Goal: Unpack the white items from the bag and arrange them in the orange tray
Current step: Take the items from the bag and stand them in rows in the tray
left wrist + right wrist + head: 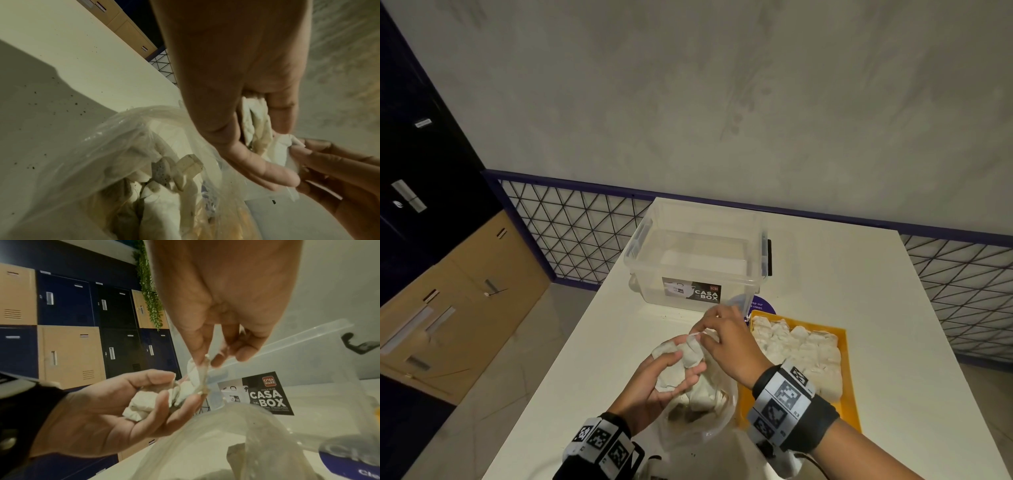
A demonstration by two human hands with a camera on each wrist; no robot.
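Over the table, my left hand (683,368) cups a small bunch of crumpled white items (690,356), fingers curled round them. My right hand (700,334) pinches the edge of one white item (200,374) between thumb and forefinger and holds it just above the bunch. Under both hands lies the clear plastic bag (702,416) with more white items (160,211) inside. The orange tray (846,346) sits to the right, packed with rows of white items (799,349). In the left wrist view my left hand (265,154) grips the white items (258,128).
A clear plastic box (697,260) labelled CASA BOX stands behind the hands on the white table (914,342). A purple round sticker (762,305) lies between box and tray. Dark crumbs dot the table (61,104) near the bag. Lockers (68,353) stand off to the left.
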